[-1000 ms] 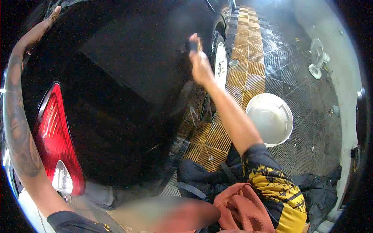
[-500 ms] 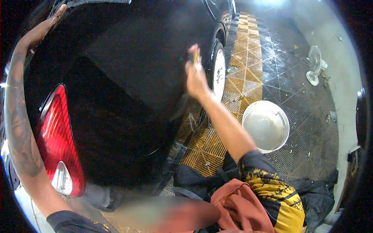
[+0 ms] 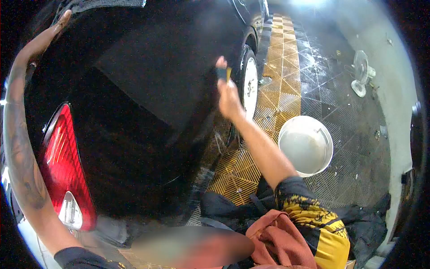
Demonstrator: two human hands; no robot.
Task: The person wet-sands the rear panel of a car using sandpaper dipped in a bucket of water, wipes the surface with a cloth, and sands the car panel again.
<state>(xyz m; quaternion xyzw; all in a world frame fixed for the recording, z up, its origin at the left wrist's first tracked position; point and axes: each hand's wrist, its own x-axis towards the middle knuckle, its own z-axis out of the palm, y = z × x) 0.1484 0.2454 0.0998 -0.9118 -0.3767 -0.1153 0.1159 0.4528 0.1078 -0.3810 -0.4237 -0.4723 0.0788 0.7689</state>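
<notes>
At upper centre, our right hand [image 3: 228,92] is gripping a small, blurry dark-and-yellow block [image 3: 222,74], partly hiding behind our fingers, over the black car body [image 3: 148,76]. Our left hand [image 3: 57,28] is showing edge-on at upper left, its fingers' state being unclear.

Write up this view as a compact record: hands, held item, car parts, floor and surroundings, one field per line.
Left hand: far up at the car's edge, arm extended past the taillight
Right hand: near the wheel, gripping the held item
Held item: small, dark and yellow; exact type unclear
Car: black; red taillight; wheel with white rim
Floor: patterned yellow and dark tiles
Bucket: white, on the floor
Fan: near the wall
</notes>
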